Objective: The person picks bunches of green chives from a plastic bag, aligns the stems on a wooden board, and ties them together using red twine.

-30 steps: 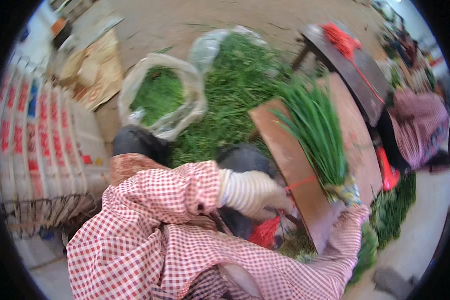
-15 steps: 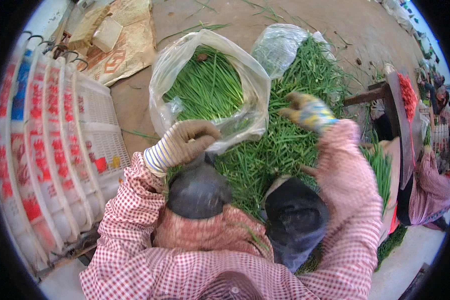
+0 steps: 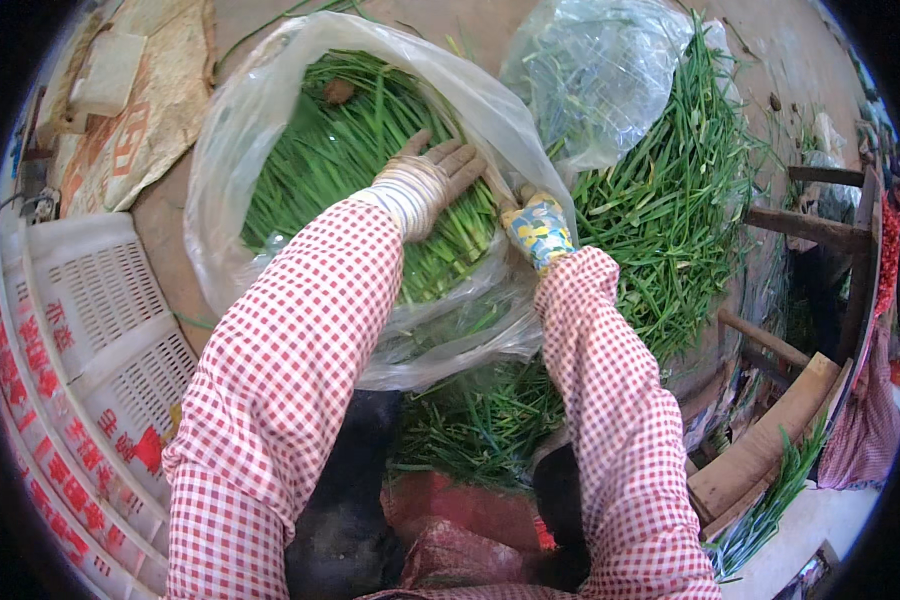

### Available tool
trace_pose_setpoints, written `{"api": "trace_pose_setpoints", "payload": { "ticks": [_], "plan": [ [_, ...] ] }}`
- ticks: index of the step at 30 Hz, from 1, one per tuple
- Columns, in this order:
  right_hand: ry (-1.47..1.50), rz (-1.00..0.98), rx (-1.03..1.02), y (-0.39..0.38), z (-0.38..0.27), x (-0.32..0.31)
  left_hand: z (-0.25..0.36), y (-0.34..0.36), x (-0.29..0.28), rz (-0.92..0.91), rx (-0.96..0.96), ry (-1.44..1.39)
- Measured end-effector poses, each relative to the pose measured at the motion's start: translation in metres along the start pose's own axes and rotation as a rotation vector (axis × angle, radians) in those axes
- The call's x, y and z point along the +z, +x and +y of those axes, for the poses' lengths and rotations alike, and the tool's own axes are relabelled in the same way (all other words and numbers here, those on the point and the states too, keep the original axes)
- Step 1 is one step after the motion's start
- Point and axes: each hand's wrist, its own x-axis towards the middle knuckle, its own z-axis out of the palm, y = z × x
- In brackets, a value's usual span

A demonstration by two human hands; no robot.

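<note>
On the floor, just ahead, a large cloudy plastic bag (image 3: pixel 215 190) with a wide, round mouth. Packed inside, long green stalks (image 3: pixel 320 170), laid roughly side by side, with a small round brown lump (image 3: pixel 338 91) on top toward the far edge. On the stalks, inside the bag's right side, the left hand (image 3: pixel 435 180), gloved, with a striped cuff, palm down and fingers spread. At the bag's right wall, the right hand (image 3: pixel 532 212), with a blue-and-yellow patterned cuff; fingers partly hidden, so unclear whether gripping the plastic. Farther right, a crumpled second bag (image 3: pixel 595 80), contents hard to make out, against a heap of loose green leaves (image 3: pixel 670 220). At far left, white plastic crates (image 3: pixel 120 290) with slotted walls and red markings. Beyond those, a flat brown sack (image 3: pixel 155 100). At lower right, a bunch of cut greens (image 3: pixel 770 500) beside a wooden board (image 3: pixel 765 440).
</note>
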Motion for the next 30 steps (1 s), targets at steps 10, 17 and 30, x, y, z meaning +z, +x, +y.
{"api": "trace_pose_setpoints", "payload": {
  "ticks": [10, 17, 30],
  "plan": [
    [-0.198, -0.153, -0.035, 0.01, 0.043, -0.018, 0.001, -0.007, 0.045, 0.063, 0.051, 0.072],
    [-0.216, -0.258, -0.052, 0.018, 0.056, 0.007, 0.028, 0.029, -0.004, -0.279, 0.001, 0.27],
    [-0.027, -0.173, -0.147, -0.008, 0.045, -0.03, 0.001, -0.063, 0.085, 0.45, -0.085, 0.021]
  ]
}}
